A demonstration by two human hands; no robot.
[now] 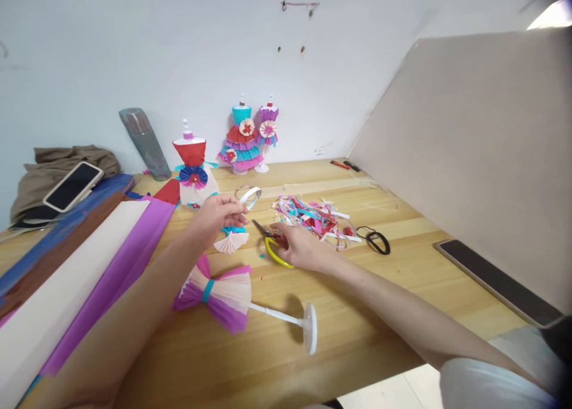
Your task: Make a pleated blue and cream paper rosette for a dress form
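Note:
My right hand (300, 246) has its fingers on the yellow-handled scissors (277, 254), low over the table, the blades pointing away to the left. My left hand (221, 217) is closed in a pinch beside a white tape roll (254, 198); what its fingertips hold, if anything, cannot be made out. Just below that hand lie a pale pleated paper fan (231, 242) and a bit of turquoise paper. Nearer to me, a small dress stand lies on its side, wearing a purple and cream crepe-paper dress (227, 287) with a turquoise waistband; its round white base (310, 328) faces right.
Paper scraps (313, 215) are heaped right of centre, beside a black hair tie (379, 241). Dressed mini mannequins (241, 138) stand along the wall, another (190, 153) nearer. Crepe-paper sheets (84, 248), a phone (74, 186) and a bottle (145, 144) occupy the left.

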